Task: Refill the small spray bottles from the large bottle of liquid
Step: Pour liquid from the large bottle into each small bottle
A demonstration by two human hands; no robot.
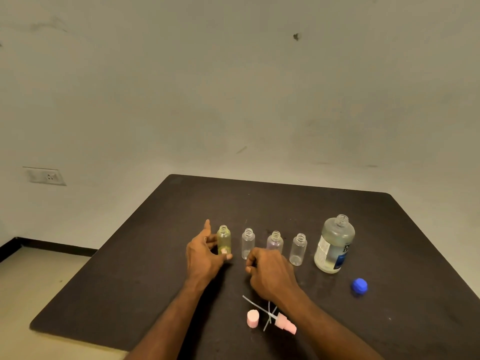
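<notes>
Dark table (pixel 161 255) with bottles and loose caps

Four small uncapped bottles (pixel 248 243) stand in a row beside the large open bottle (pixel 334 245); a blue cap (pixel 359 286), a pink cap (pixel 252 318) and what look like pink spray heads (pixel 284 324) lie nearer.
</notes>
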